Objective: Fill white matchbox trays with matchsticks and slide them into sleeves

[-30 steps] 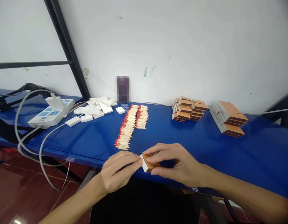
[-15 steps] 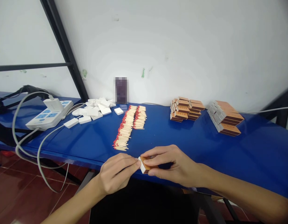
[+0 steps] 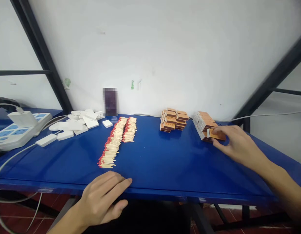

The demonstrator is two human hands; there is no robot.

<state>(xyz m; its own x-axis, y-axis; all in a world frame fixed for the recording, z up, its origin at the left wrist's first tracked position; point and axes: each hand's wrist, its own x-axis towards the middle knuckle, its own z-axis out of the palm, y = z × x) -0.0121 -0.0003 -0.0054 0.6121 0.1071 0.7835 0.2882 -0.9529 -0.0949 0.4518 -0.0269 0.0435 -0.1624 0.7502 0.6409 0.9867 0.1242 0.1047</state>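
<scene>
At the right, my right hand [image 3: 234, 143] pinches a matchbox [image 3: 214, 132] with an orange-brown sleeve and a white tray end. It is held at the front of a stack of matchboxes [image 3: 204, 120] whose white ends face left; I cannot tell whether it rests on them. My left hand [image 3: 105, 196] lies over the table's front edge, fingers loosely curved and thumb apart, with nothing in it. Beyond it, red-tipped matches [image 3: 111, 146] lie in a long row, beside a shorter row of matches [image 3: 130, 130].
Orange-brown matchbox sleeves [image 3: 173, 120] stand piled near the wall. White matchbox trays [image 3: 78, 123] lie heaped at the back left, near a power strip [image 3: 21, 130] with cables. A pixelated dark rectangle [image 3: 110, 101] leans on the wall. The table [image 3: 160, 162] is blue.
My right hand has carried the matchbox from the front middle to the stack at the right. My left hand has let go of it and opened. The view has shifted right.
</scene>
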